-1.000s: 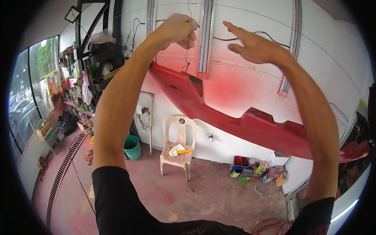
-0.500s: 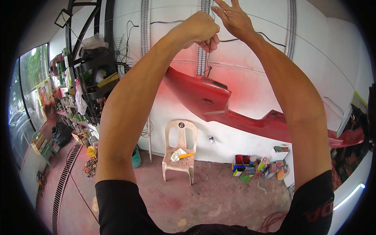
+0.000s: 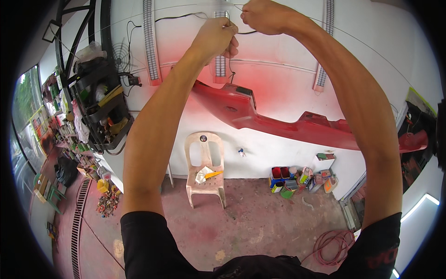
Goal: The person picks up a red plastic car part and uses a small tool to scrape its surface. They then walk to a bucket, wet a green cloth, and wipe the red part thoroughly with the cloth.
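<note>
A long red car bumper [image 3: 297,132] hangs in front of the white wall, tilted down to the right. From its upper edge a thin wire [image 3: 232,69] runs up to my left hand [image 3: 214,39], whose fingers are closed around it. My right hand [image 3: 267,17] is closed too, higher and just to the right, beside the thin line [image 3: 186,9] strung across the top. What its fingertips pinch is too small to make out. My right forearm covers part of the bumper.
Below stands a beige plastic chair [image 3: 204,139] with a cloth and a yellow tool on it. Paint cans [image 3: 281,174] and bottles line the wall's foot. A coiled hose [image 3: 332,246] lies at lower right. A black shelf rack [image 3: 100,93] stands left.
My right hand has gone from spread fingers to a closed grip, drawn in closer to the line. My left hand still grips the wire. The view has shifted slightly.
</note>
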The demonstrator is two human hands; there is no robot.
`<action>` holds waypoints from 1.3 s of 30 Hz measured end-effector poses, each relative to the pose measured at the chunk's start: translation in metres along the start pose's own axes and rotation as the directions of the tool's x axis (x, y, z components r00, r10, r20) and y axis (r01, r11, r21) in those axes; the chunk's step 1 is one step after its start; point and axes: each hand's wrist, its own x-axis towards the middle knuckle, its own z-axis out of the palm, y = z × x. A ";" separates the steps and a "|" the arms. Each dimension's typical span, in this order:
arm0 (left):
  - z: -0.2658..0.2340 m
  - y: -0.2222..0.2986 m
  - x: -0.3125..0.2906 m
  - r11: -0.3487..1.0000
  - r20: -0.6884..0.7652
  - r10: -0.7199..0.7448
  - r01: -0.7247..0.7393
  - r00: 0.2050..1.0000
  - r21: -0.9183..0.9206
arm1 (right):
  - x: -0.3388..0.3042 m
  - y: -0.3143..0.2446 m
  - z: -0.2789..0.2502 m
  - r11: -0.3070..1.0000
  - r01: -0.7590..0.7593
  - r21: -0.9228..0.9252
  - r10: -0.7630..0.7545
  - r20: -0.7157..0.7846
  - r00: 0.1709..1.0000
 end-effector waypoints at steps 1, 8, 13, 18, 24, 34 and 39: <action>0.002 0.003 0.000 1.000 -0.028 0.018 -0.018 0.999 0.005 | 0.003 -0.002 -0.004 0.976 0.071 -0.207 -0.077 -0.024 0.997; 0.027 -0.006 0.003 0.993 -0.096 0.021 -0.032 0.995 -0.117 | 0.028 -0.053 -0.036 0.936 0.144 -0.322 -0.034 0.324 0.945; 0.018 0.003 -0.001 0.999 -0.095 0.041 -0.042 0.995 -0.009 | 0.009 -0.086 -0.077 0.862 0.092 -0.499 0.031 0.233 0.972; 0.008 0.005 -0.005 0.999 -0.019 0.027 -0.026 0.999 0.033 | 0.017 -0.078 -0.107 0.594 0.233 -0.770 -0.099 0.217 0.971; 0.003 0.003 0.000 0.997 -0.042 -0.066 0.068 0.997 0.044 | 0.064 0.004 -0.096 0.789 0.483 -0.379 -0.468 0.139 0.873; 0.009 0.009 -0.008 1.000 0.027 0.003 -0.003 1.000 0.000 | 0.021 0.058 -0.040 0.890 -0.221 0.398 0.114 0.276 0.954; -0.002 0.020 -0.021 0.999 -0.024 -0.024 0.025 0.999 0.021 | 0.034 0.048 -0.032 0.926 -0.055 0.373 0.000 0.144 0.990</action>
